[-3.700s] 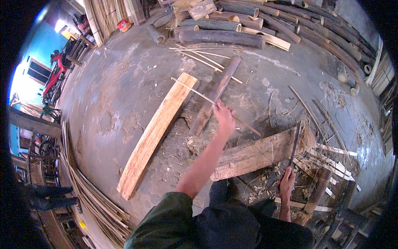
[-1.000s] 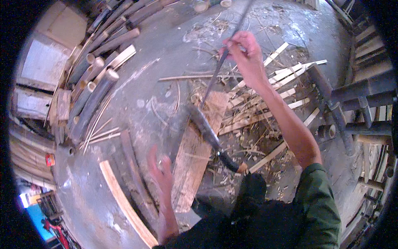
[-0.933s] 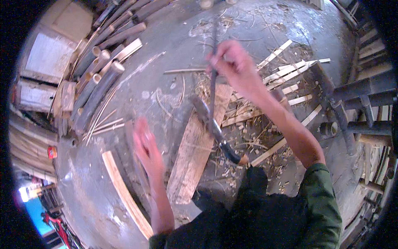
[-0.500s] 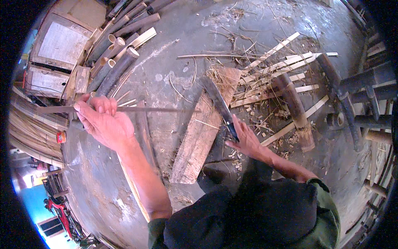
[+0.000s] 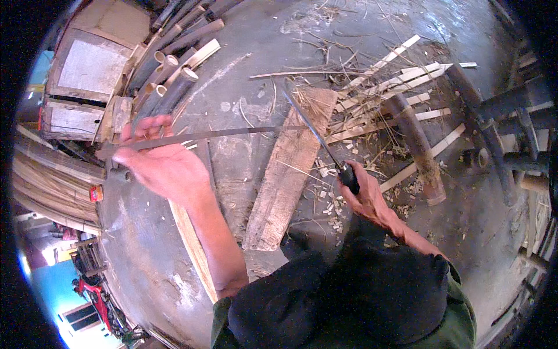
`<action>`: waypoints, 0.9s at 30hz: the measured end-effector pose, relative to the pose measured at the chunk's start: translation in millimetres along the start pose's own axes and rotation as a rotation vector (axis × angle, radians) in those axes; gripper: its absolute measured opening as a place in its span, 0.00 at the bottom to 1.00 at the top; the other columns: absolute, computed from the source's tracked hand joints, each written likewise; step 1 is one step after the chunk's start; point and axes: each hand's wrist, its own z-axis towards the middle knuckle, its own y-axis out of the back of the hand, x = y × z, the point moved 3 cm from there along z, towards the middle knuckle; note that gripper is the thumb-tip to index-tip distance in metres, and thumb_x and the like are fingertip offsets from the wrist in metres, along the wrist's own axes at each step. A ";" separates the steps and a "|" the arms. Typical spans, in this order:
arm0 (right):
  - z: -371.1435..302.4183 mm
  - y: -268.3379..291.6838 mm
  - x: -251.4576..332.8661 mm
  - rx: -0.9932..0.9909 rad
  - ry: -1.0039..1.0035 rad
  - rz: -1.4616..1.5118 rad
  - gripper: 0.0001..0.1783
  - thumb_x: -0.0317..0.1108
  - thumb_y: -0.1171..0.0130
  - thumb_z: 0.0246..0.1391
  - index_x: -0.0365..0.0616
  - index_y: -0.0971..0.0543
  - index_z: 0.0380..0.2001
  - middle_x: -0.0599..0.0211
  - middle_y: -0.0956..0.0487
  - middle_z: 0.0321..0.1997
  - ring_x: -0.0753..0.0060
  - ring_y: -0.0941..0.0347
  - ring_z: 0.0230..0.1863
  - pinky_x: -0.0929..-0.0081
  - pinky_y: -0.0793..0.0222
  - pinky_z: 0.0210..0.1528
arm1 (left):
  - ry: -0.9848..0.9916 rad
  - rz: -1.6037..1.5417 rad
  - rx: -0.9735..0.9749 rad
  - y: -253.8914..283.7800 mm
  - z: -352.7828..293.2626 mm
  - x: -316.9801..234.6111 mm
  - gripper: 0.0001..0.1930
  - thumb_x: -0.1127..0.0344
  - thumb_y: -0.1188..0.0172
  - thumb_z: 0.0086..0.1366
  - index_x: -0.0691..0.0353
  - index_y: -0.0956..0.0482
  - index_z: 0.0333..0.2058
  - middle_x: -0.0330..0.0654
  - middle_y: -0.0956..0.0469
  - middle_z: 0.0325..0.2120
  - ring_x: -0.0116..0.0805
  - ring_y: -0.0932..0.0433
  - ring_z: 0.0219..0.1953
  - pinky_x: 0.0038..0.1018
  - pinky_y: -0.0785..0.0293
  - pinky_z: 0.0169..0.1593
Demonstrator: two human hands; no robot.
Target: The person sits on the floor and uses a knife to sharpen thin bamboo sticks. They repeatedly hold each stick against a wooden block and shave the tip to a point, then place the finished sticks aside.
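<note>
My own dark clothing hides the near floor (image 5: 232, 75) and the plank's (image 5: 288, 174) lower end. My left hand (image 5: 165, 166) has its fingers clamped on a long bamboo strip (image 5: 232, 134) reaching across the plank. My right hand (image 5: 367, 195) grips a long-bladed knife (image 5: 317, 135), blade over the plank

Round bamboo poles (image 5: 168, 70) lean beside a wooden crate (image 5: 87, 75) at the upper left, pale split slats (image 5: 401, 75) and a dark log (image 5: 415, 145) lie on the grey floor (image 5: 244, 58), and shavings (image 5: 325, 192) litter it.
</note>
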 end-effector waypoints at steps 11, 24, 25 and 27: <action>35.0 -30.7 100.3 0.193 0.307 0.161 0.25 0.47 0.46 0.60 0.43 0.33 0.54 0.44 0.22 0.32 0.42 0.22 0.32 0.56 0.28 0.34 | -0.175 0.016 -0.119 -9.9 -32.6 -40.5 0.23 0.41 0.58 0.71 0.55 0.38 0.27 0.31 0.51 0.16 0.23 0.52 0.18 0.24 0.52 0.24; 36.8 -43.1 64.9 0.142 0.145 -0.010 0.18 0.46 0.45 0.60 0.44 0.30 0.45 0.48 0.25 0.24 0.41 0.25 0.27 0.56 0.30 0.29 | -0.236 0.221 -0.227 -14.2 -36.4 -43.8 0.23 0.46 0.61 0.74 0.56 0.41 0.23 0.32 0.52 0.16 0.25 0.52 0.19 0.25 0.52 0.23; 38.7 -44.4 62.8 0.172 0.076 -0.017 0.18 0.46 0.45 0.60 0.44 0.30 0.44 0.48 0.25 0.24 0.41 0.25 0.27 0.56 0.30 0.29 | -0.230 0.278 -0.248 -10.6 -32.0 -41.7 0.23 0.46 0.62 0.74 0.56 0.41 0.23 0.32 0.52 0.16 0.26 0.51 0.19 0.25 0.52 0.23; 37.9 -40.3 72.8 0.153 0.156 0.025 0.16 0.45 0.45 0.60 0.43 0.30 0.42 0.47 0.25 0.23 0.41 0.25 0.27 0.54 0.30 0.29 | -0.244 0.251 -0.226 -9.2 -30.9 -44.8 0.24 0.45 0.62 0.73 0.56 0.41 0.23 0.32 0.51 0.17 0.26 0.51 0.19 0.25 0.51 0.23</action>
